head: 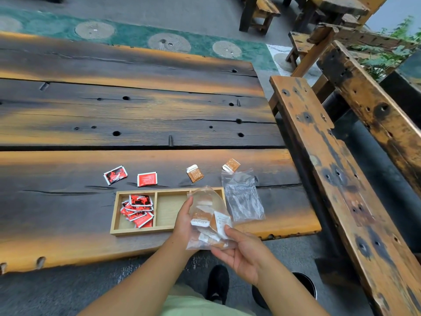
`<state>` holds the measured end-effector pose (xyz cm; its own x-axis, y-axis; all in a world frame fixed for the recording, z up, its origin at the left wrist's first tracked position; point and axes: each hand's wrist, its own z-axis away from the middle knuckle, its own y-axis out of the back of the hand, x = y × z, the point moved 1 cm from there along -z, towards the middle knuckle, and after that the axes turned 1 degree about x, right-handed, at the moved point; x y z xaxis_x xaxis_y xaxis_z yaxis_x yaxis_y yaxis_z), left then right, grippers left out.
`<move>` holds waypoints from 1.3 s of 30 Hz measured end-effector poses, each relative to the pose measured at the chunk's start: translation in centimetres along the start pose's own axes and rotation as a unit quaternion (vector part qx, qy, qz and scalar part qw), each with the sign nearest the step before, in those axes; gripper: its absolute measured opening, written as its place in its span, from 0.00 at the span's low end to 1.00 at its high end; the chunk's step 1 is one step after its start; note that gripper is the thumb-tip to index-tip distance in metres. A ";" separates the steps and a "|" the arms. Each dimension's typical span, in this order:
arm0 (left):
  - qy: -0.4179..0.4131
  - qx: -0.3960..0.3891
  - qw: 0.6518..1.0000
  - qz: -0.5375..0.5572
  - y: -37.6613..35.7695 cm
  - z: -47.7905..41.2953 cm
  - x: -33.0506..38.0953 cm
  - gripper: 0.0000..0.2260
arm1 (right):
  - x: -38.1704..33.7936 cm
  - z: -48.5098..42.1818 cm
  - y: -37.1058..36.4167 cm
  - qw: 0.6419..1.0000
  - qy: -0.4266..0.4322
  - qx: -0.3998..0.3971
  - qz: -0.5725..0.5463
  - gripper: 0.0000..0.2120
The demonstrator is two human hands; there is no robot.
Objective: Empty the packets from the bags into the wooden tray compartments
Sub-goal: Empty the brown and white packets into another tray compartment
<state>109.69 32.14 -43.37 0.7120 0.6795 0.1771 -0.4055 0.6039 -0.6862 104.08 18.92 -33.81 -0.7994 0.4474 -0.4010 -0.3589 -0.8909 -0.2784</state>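
Observation:
A clear plastic bag [206, 201] with several brown and white packets inside is held by both hands over the right end of the wooden tray [136, 231]. My left hand [183, 221] grips its left side; my right hand [241, 249] pinches its lower right part. The tray's left compartment holds a pile of red packets [137, 209]. Its middle compartment [169, 209] is bare; the bag hides the right one. An empty clear bag [242, 196] lies flat to the right of the tray.
Two red packets [115, 174] [147, 179] and two brown packets [195, 173] [231, 165] lie loose on the dark plank table [136, 115] behind the tray. A wooden bench [330, 179] runs along the right. My shoe [217, 283] shows below the table's edge.

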 end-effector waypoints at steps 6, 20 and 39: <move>0.043 0.000 0.999 0.031 -0.3 0.6 -0.2 0.37 | -0.3 0.1 -0.1 1.000 -0.004 -0.006 0.000 0.13; -0.009 0.010 0.999 0.049 -1.4 1.4 -0.2 0.34 | -1.1 1.1 -0.7 1.000 0.011 -0.003 0.005 0.12; -0.003 -0.014 0.999 0.035 -1.9 4.4 0.3 0.34 | -0.4 3.8 -1.8 0.998 0.044 -0.041 0.025 0.13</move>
<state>108.18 33.05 -38.84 0.6793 0.7219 0.1323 -0.4375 0.5430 -0.7167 103.19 20.01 -29.82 -0.7689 0.4111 -0.4897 -0.2765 -0.9044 -0.3251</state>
